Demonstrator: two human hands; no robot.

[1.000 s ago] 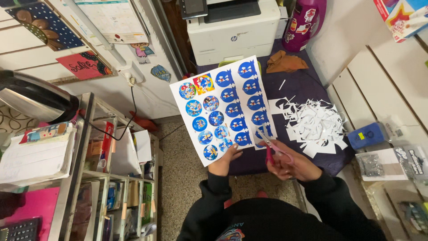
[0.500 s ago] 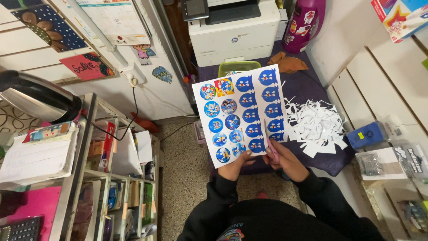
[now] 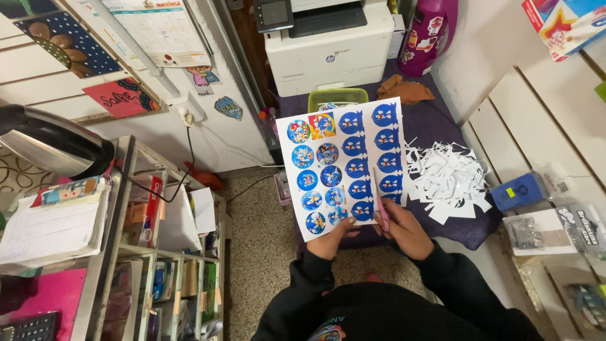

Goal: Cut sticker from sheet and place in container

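Spreading over the purple-covered table [image 3: 435,129], a sticker sheet [image 3: 344,164] hides part of the green tub [image 3: 334,98] beyond. The left hand [image 3: 331,237] pinches its near edge; the right hand [image 3: 404,228] is closed round pink scissors [image 3: 380,205], blades hard to make out, left of paper scraps [image 3: 445,180].

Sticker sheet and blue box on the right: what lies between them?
In the head view, a pile of white paper scraps lies between the sticker sheet and the blue box.
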